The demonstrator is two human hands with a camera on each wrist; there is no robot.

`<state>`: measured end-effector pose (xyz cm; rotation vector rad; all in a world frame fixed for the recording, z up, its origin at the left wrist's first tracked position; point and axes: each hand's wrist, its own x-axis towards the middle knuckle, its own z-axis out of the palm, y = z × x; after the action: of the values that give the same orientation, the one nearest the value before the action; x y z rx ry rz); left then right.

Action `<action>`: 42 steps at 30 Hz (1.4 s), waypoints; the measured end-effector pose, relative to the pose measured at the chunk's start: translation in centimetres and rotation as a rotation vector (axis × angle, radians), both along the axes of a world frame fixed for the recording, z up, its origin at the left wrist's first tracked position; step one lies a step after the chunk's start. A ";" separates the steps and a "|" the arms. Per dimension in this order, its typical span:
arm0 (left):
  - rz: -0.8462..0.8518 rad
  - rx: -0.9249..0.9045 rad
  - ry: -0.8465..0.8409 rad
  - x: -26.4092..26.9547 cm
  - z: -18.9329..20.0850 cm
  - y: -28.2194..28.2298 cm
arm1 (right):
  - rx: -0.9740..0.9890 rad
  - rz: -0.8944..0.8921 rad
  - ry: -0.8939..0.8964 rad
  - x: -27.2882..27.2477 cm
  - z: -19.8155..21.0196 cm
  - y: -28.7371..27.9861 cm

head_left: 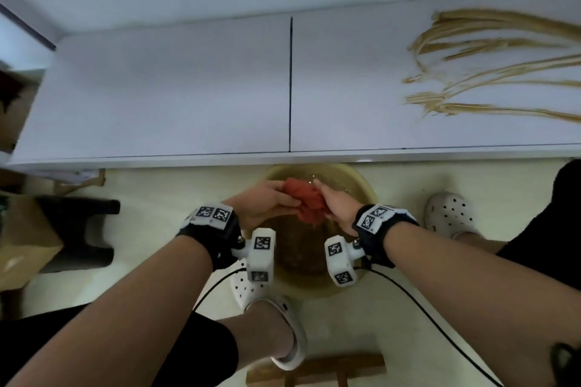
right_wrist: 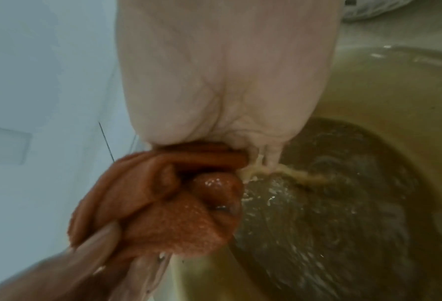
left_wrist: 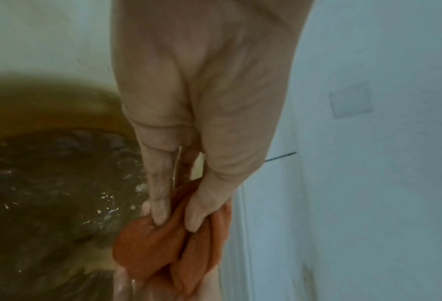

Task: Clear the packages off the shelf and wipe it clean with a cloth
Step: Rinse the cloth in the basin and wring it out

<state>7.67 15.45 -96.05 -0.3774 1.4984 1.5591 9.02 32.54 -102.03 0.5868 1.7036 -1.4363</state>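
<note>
Cloth: a wet orange-red cloth (head_left: pixel 303 203), bunched into a wad, sits at lower centre of the head view, held over the basin just below the shelf edge; folds bulge out between the two hands.
Left hand: the left hand (head_left: pixel 262 204) grips the cloth from the left; in the left wrist view its fingers (left_wrist: pixel 160 205) are curled with the tips pressed into the fabric, clamped on it.
Right hand: the right hand (head_left: pixel 338 204) grips the cloth from the right; in the right wrist view the cloth (right_wrist: pixel 168 203) emerges from under the closed palm, fingers folded round it.
Water: a thin stream runs from the right hand in the right wrist view; the basin water (right_wrist: pixel 330 203) is murky brown and rippled.
Basin: a round yellowish basin (head_left: pixel 364 185) stands on the pale floor at centre, directly under the hands.
Shelf: a white shelf top (head_left: pixel 173 88) spans the upper half of the head view, with a dark seam down its middle.
Strands: tan fibrous strands (head_left: pixel 490 72) lie at the upper right of the shelf.
Feet: white perforated clogs (head_left: pixel 449 214) flank the basin, right and lower left.
Stool: a dark stool (head_left: pixel 78 229) stands at left, beside brown cardboard (head_left: pixel 25 239).
</note>
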 end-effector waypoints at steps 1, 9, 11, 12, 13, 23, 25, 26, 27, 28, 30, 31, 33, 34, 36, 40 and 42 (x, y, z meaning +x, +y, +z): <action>0.077 0.025 0.003 0.0 0.4 0.0 | -0.017 -0.058 -0.012 0.0 0.3 0.1; 0.261 -0.201 0.264 1.7 1.3 1.0 | -0.327 -0.305 -0.148 0.7 6.5 -0.8; 0.044 -0.436 0.491 1.9 1.8 1.1 | -0.408 -0.348 -0.168 0.6 7.0 -0.9; -0.050 -0.524 0.582 1.9 2.2 1.1 | -0.438 -0.355 -0.170 0.7 7.4 -1.0; -0.125 -0.592 0.659 1.9 2.6 1.2 | -0.458 -0.354 -0.167 0.7 7.5 -1.1; -0.318 -0.547 0.671 2.3 5.8 -0.3 | -0.296 -0.174 -0.181 0.8 9.9 -0.5; -0.299 -0.634 0.740 2.4 6.3 -0.8 | -0.278 -0.157 -0.127 0.8 10.7 -0.4; -0.359 -0.696 0.813 2.4 6.6 -0.8 | -0.261 -0.151 -0.096 0.8 10.8 -0.3; -0.441 -0.714 0.887 2.5 6.8 -0.7 | -0.228 -0.135 -0.079 0.8 11.1 -0.3; -0.544 -0.692 0.946 2.6 6.9 -0.5 | -0.201 -0.112 -0.076 0.7 11.3 -0.2; -0.759 -0.616 1.025 2.6 6.8 0.0 | -0.195 -0.013 -0.097 0.7 12.1 -0.4; -0.833 -0.599 1.068 2.6 6.6 0.3 | -0.208 0.030 -0.108 0.7 12.8 -0.7; -0.888 -0.607 1.148 2.5 6.5 0.6 | -0.215 0.096 -0.118 0.6 13.7 -1.2; -0.899 -0.630 1.176 2.5 6.6 0.7 | -0.206 0.122 -0.120 0.5 13.9 -1.3; -0.923 -0.704 1.195 2.4 7.0 0.9 | -0.189 0.172 -0.134 0.4 14.2 -1.6; -0.959 -0.858 1.217 2.6 7.1 1.8 | -0.226 0.211 -0.180 0.2 14.5 -1.3; -0.976 -0.922 1.207 2.7 6.9 2.3 | -0.233 0.189 -0.175 0.0 14.3 -0.8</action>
<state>10.35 17.72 -89.18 0.8868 2.6533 0.0990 8.98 31.77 -87.70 0.3997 1.3931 -1.3803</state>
